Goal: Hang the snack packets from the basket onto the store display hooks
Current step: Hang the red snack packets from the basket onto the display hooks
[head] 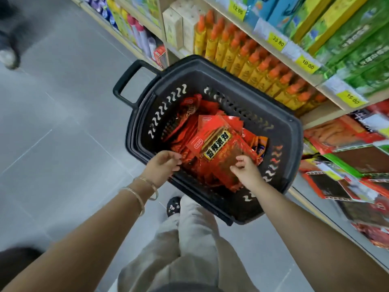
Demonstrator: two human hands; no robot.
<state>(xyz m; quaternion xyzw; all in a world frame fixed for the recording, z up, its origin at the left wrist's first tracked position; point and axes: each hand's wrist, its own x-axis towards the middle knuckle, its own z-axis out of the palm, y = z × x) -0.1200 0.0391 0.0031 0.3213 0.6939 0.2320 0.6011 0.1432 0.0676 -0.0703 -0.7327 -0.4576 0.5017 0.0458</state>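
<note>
A black plastic basket (290,144) stands on the floor in front of me, filled with several red snack packets (189,114). On top of the pile lies a red packet with a yellow-and-black label (216,144). My right hand (246,171) pinches this top packet at its near edge. My left hand (162,167), with two bangles on the wrist, reaches over the basket's near left rim; its fingers are loosely bent and touch the packets at the pile's left side. Hanging snack packets (345,165) fill the display at the right.
Shelves along the right carry yellow bottles with orange caps (252,62), green boxes (357,47) and yellow price tags. The basket's handle (128,81) sticks out to the far left. Grey tiled floor (63,123) stretches left; another person's shoe (8,57) is at the far left. My legs are below the basket.
</note>
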